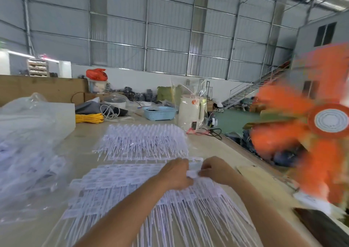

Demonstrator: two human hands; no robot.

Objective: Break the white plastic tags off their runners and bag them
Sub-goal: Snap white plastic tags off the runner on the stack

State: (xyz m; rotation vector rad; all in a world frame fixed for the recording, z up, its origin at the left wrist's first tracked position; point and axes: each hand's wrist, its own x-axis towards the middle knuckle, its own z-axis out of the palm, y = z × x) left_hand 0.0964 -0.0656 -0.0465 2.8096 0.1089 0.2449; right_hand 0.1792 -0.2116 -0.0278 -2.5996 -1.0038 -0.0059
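Probably a factory shed; corrugated metal walls (170, 29); steel staircase (251, 88).

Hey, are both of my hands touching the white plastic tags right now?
Touching. The head view shows the left hand and right hand both pinching the white tags at the near pile's far edge.

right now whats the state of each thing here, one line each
left hand: gripping white tags
right hand: pinching the same tags
near tag sheets: stacked flat, still on runners
far tag pile: heaped, untouched
clear bag: slumped, partly filled
orange fan: spinning, blurred
blue basket: upright
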